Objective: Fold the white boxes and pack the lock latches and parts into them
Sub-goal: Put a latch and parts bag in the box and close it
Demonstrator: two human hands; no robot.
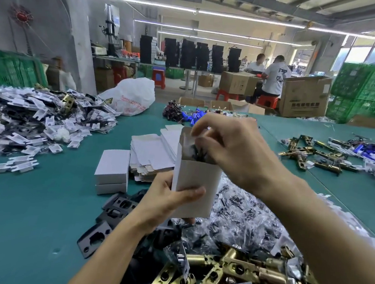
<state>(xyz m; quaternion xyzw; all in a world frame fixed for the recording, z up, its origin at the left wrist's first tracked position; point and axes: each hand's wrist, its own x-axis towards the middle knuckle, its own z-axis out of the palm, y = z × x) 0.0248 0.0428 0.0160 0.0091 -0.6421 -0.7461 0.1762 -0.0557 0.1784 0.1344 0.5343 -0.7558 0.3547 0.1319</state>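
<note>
The white box (197, 179) is gripped by the left hand (167, 200). Dark parts (198, 153) are pinched at its twelve-o'clock mouth by the right hand (233, 150). If the box is tilted, they could be spilled.

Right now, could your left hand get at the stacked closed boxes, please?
Probably not yet: the left hand grips the open box, which the right hand reaches into. Nothing seems to stand between it and the stacked boxes.
</note>
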